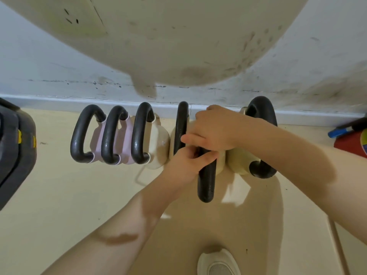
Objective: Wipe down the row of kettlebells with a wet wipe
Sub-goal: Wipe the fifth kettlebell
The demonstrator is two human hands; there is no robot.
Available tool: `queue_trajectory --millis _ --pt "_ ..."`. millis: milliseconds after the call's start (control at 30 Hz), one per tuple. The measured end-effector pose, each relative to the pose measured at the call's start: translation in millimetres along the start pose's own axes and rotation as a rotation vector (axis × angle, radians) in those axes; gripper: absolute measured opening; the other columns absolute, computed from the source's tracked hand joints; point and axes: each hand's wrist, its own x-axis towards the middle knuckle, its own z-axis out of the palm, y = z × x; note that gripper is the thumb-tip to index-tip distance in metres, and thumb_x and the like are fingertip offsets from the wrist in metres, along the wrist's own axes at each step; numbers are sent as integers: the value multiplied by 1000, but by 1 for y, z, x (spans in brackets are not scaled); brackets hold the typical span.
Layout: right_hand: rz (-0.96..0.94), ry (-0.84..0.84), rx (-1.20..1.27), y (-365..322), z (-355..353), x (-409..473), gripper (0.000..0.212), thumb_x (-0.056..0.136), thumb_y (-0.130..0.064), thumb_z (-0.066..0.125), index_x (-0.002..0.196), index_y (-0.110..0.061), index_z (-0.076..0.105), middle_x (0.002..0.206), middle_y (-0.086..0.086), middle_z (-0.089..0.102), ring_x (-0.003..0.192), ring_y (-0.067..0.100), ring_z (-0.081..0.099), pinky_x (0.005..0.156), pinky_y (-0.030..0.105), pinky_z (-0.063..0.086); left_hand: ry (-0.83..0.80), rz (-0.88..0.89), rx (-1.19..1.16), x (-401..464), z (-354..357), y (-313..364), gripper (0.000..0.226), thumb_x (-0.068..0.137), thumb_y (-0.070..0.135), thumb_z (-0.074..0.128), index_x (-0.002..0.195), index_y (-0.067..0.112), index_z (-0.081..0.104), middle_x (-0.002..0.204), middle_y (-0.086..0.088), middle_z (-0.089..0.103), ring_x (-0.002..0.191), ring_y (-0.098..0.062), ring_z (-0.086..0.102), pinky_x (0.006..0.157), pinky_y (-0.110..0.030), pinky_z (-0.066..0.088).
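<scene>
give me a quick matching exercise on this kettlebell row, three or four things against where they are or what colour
Things:
1. leftmost kettlebell
2. third kettlebell
3. left hand
4. fire extinguisher

Descriptions:
A. red, at the right edge
B. pink body, black handle
C. grips a black handle
D. cream body, black handle

Pairs: 1-B, 2-D, 3-C, 4-A

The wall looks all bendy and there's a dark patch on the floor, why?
In the head view, the wide-angle lens bows the wall's baseboard and stretches the edges; the dark patch on the floor is shadow cast beneath the arms; small glints shine on the black kettlebell handles; the left hand and right hand look sharp, while the big pale shape overhead is soft and blurry.
</scene>
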Motion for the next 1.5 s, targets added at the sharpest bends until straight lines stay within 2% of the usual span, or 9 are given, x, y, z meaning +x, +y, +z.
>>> queue_trajectory --millis 133,267,433,600,767,900,1133,1367,1500 --pt "20 164 -183 10 11 1 62 97 -49 10 77 -24 63 72 -7 63 91 12 54 116 40 0 23 -14 -19 -1 -1 2 27 87 23 59 106 5 62 103 -11 69 96 -20 65 85 -24 51" --pt "82 164 -90 -8 18 1 69 94 -54 9 63 -18 59 55 -5 49 70 14 51 116 37 16 135 -26 26 1 10 5 5 86 17 62 87 19 58 88 -2 66 87 -17 63 82 -31 52" --pt "101 97 140 23 5 -10 50 96 -49 14 67 -30 51 68 -3 57 72 6 50 114 33 13 108 -16 61 -9 23 6 27 86 29 60 100 7 62 90 -7 68 87 -19 65 84 -31 51" --pt "483 459 1139 31 27 3 65 100 -42 17 73 -5 63 75 7 62 73 15 56 83 29 42 111 -10 154 -2 20 14 32 86 35 58 98 5 62 90 -12 67 90 -26 65 89 -40 52" --pt "704 658 1527 3 44 -8 49 96 -51 32 123 -19 57 121 0 61 111 17 57 103 39 41 70 -3 197 7 15 21 28 86 36 58 97 11 65 91 -8 70 88 -21 67 90 -41 52" --pt "642 634 1847 6 41 -21 45 94 -54 36 114 -23 61 117 -2 63 112 15 58 105 37 41 61 -25 145 18 9 28 25 86 37 58 97 15 66 93 -6 71 90 -19 67 93 -37 51" --pt "926 488 1758 6 27 -3 61 91 -60 34 120 -11 57 107 8 63 99 23 61 94 37 46 23 -67 137 26 6 31 30 87 37 58 105 15 66 101 -6 72 95 -18 67 93 -33 50" --pt "892 568 1804 15 20 -4 52 95 -53 33 115 -14 61 119 5 61 108 23 57 103 40 41 39 -72 91 43 18 33 30 81 35 65 107 20 63 98 -4 72 93 -21 67 88 -34 52" --pt "713 602 1666 -2 30 -18 45 97 -46 29 124 -20 54 123 6 57 86 8 53 71 23 44 40 -87 124 50 19 39 25 87 25 56 110 15 60 79 0 66 72 -15 63 67 -26 49"
